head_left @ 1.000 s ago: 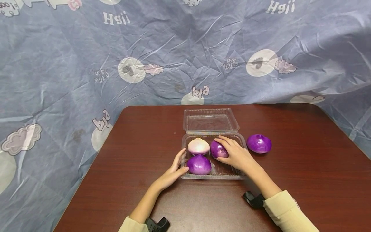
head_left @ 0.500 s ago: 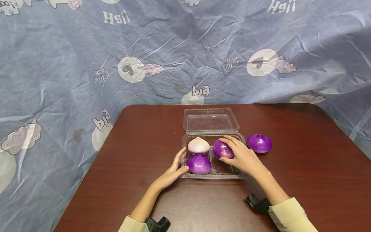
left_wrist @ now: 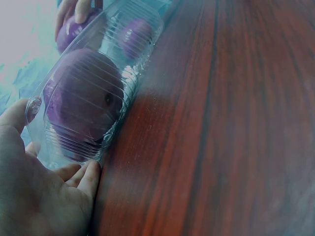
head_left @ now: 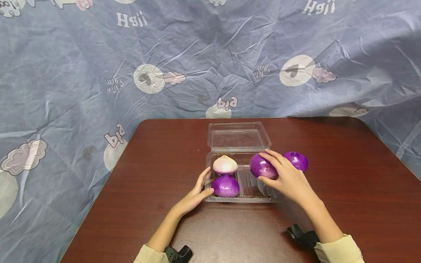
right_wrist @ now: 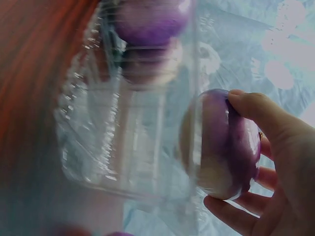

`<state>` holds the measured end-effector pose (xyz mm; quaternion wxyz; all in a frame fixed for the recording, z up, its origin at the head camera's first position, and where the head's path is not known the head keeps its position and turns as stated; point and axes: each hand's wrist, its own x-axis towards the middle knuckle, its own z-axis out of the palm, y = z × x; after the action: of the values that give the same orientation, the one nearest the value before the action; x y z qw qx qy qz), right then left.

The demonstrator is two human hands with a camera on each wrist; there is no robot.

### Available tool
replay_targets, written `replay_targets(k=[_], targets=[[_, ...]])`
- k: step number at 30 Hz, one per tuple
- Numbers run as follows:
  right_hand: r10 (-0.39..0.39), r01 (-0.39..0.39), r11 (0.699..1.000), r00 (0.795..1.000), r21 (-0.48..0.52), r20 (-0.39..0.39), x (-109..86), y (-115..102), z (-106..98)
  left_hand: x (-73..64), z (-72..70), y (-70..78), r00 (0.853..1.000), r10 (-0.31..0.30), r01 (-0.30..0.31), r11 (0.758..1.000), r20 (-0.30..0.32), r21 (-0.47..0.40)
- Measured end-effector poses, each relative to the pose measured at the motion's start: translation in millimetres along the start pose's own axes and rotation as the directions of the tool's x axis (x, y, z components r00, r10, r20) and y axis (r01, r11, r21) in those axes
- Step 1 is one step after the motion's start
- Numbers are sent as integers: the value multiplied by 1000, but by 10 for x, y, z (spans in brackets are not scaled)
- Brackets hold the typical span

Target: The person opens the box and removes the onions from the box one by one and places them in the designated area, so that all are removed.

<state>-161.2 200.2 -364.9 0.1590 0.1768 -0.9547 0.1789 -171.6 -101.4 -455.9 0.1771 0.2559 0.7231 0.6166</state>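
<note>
A clear plastic clamshell container (head_left: 258, 199) lies open on the table. In its left part sit a pale pink-white onion (head_left: 225, 164) at the back and a purple onion (head_left: 225, 187) in front. My right hand (head_left: 291, 179) grips another purple onion (head_left: 263, 167) between thumb and fingers, over the container's right part; the right wrist view shows this onion (right_wrist: 226, 147) at the rim, mostly above it. My left hand (head_left: 194, 195) holds the container's left side, thumb at the rim and fingertips (left_wrist: 90, 179) low against the outer wall.
One more purple onion (head_left: 297, 160) rests on the table right of the container, partly hidden by the right hand. The container's lid (head_left: 239, 137) lies folded back behind it. Brown table (head_left: 158, 153) surrounds the container, and a printed blue cloth (head_left: 184, 54) hangs behind.
My right hand has moved right with the purple onion, from beside the pale onion to the container's right side, and higher. My left hand and the container stay in place.
</note>
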Motion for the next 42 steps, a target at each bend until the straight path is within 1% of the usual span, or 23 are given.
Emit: replay_targets(k=[4, 8, 10, 14, 18, 23, 31, 35, 42], targets=[[28, -28, 1000, 999, -5, -34, -12, 33, -98, -1, -1, 9, 1000, 0, 0, 1000, 2, -3], [90, -89, 996, 995, 24, -37, -22, 84, -192, -2, 4, 19, 1000, -3, 3, 1000, -1, -5], [110, -108, 993, 993, 36, -45, -24, 126, -224, -2, 3, 17, 1000, -3, 3, 1000, -1, -6], [143, -139, 989, 986, 59, -80, -21, 232, -259, -3, -1, 3, 1000, -5, 5, 1000, 0, -4], [200, -192, 978, 975, 88, -100, -18, 345, -289, -7, -5, -3, 1000, -7, 7, 1000, -1, 2], [275, -262, 958, 955, 117, -113, -8, 514, -302, -4, -3, -1, 1000, -9, 9, 1000, -1, 0], [356, -333, 930, 921, 156, -156, -14, 797, -278, -7, 3, 3, 1000, -15, 15, 1000, 0, 2], [413, -384, 906, 895, 179, -170, -36, 942, -250, -6, 3, -1, 1000, -9, 9, 1000, -4, -1], [497, -463, 864, 846, 197, -193, -115, 1177, -193, -5, 3, 14, 1000, -22, 22, 1000, -5, -6]])
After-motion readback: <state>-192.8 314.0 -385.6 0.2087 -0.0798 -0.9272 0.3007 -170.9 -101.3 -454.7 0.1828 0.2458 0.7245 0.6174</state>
